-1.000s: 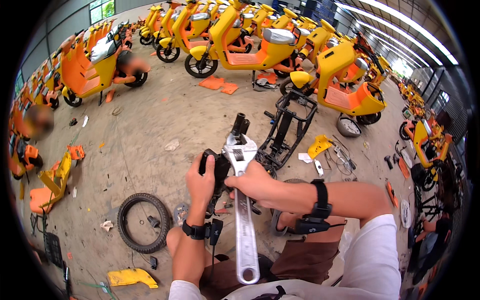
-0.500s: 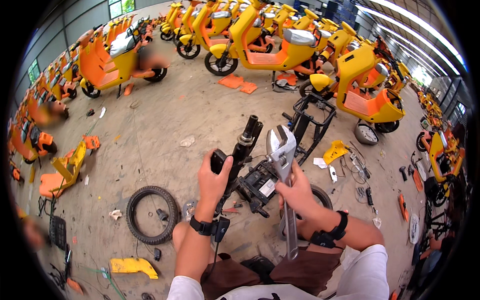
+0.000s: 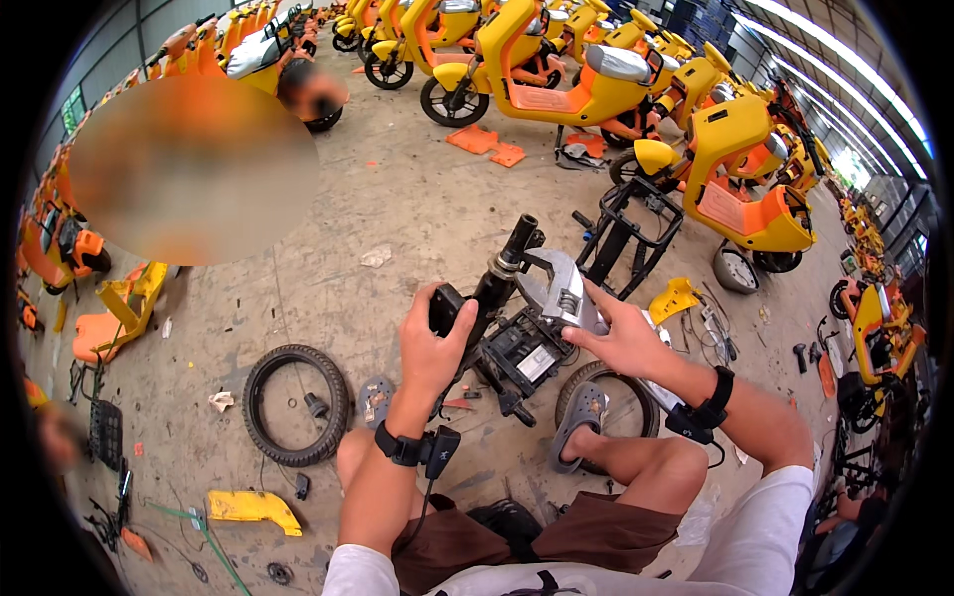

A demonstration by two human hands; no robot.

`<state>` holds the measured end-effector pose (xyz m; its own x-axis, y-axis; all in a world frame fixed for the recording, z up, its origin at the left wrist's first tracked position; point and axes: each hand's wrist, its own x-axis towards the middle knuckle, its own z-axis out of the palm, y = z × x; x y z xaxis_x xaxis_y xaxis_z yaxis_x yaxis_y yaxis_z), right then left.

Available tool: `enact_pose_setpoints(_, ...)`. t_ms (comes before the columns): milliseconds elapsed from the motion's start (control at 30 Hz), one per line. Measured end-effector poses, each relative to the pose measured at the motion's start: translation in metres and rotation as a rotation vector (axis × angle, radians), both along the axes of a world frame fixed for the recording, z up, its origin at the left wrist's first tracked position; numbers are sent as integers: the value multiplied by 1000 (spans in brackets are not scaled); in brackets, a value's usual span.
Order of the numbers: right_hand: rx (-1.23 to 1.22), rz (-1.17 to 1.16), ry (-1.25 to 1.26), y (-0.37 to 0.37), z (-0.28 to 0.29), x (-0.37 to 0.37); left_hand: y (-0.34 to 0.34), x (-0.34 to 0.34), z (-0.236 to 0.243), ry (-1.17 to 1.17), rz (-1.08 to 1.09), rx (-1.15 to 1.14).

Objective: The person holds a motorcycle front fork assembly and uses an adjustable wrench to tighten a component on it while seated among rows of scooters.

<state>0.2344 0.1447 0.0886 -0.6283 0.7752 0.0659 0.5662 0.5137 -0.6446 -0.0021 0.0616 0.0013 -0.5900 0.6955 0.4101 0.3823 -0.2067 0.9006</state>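
A black scooter frame (image 3: 487,308) stands tilted before me, its head tube rising to a metal collar (image 3: 506,264) and a narrower black stem. Around that tube, below the collar, my left hand (image 3: 433,340) is closed; a small black block-shaped part shows at its fingers. My right hand (image 3: 621,336) grips a large silver adjustable wrench (image 3: 553,286) just behind its head. The wrench's parted jaws point left at the collar; whether they touch it I cannot tell. Its handle runs to the lower right, partly hidden by my forearm.
A loose tyre (image 3: 254,429) lies left of my knees, near a yellow panel (image 3: 253,507). The frame's black rear section (image 3: 636,238) stretches ahead, with a wheel (image 3: 648,407) by my foot. Cables and a yellow cover (image 3: 673,300) lie to the right. Yellow-orange scooters (image 3: 556,94) line the back.
The wrench has swung from upright to lying across, its jaws moving left toward the collar. My right hand has moved slightly right and up; my left hand keeps hold of the tube.
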Motion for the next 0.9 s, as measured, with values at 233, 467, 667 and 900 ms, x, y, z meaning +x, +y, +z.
enact_pose_setpoints(233, -137, 24, -240, -5, 25, -11, -6, -1, 8, -47, -9, -54)
enact_pose_setpoints(467, -509, -28, -154, 0, 44, -16, -9, -4, 13, -58, -33, -79)
enact_pose_setpoints(667, -518, -78, -160, -5, 33, -20, -6, -5, 9, -61, -24, -57)
enact_pose_setpoints(900, -831, -144, 59, -16, 30, -33, -5, -3, 6, -31, 21, -39)
